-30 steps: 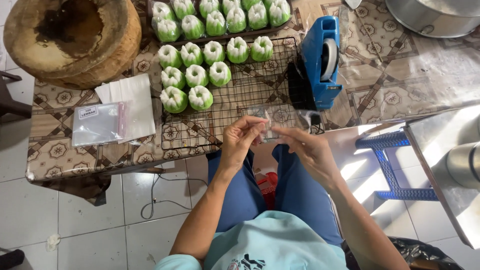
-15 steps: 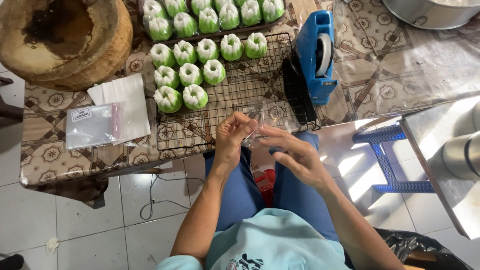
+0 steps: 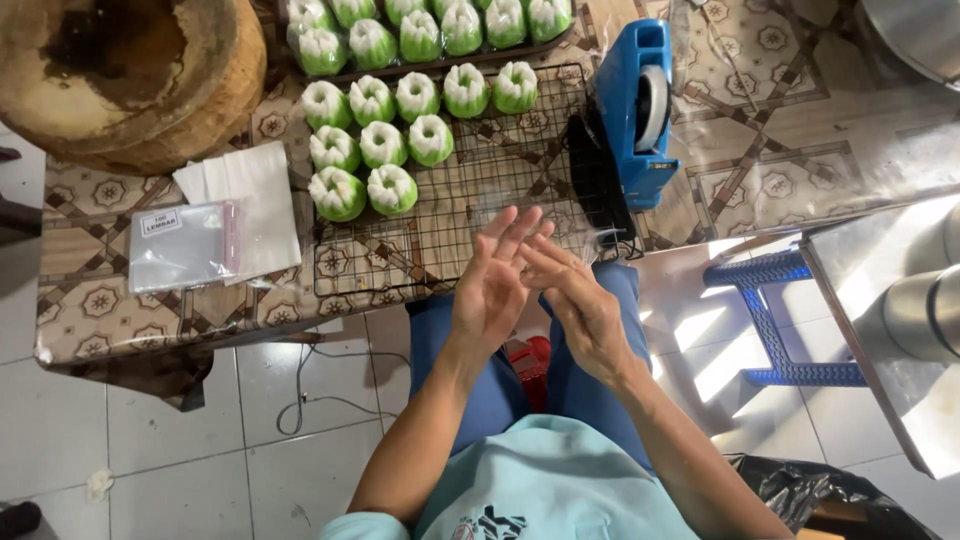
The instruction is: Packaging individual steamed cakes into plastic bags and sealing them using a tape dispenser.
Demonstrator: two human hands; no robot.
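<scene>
My left hand (image 3: pixel 492 285) and my right hand (image 3: pixel 578 305) meet just above my lap, at the near edge of the table. Their fingers are stretched out and pressed together on a thin clear plastic bag (image 3: pixel 603 240), which is hard to make out. Just beyond the fingertips lies a black wire cooling rack (image 3: pixel 480 215). Its far left part carries several green-and-white moulded cakes (image 3: pixel 372 150). Beyond the rack, a dark tray (image 3: pixel 440 62) holds more of these cakes in clear wrapping.
A blue tape dispenser (image 3: pixel 640 110) stands right of the rack. Left of it lie white paper sheets (image 3: pixel 255 195) and a stack of clear bags (image 3: pixel 185 248). A round wooden block (image 3: pixel 120 75) fills the far left. A blue stool (image 3: pixel 775 320) and a steel counter (image 3: pixel 900 330) are on my right.
My hands were pinching a small clear bag with bent fingers. Now the fingers are straight and flat against each other, and the hands have come slightly nearer to me.
</scene>
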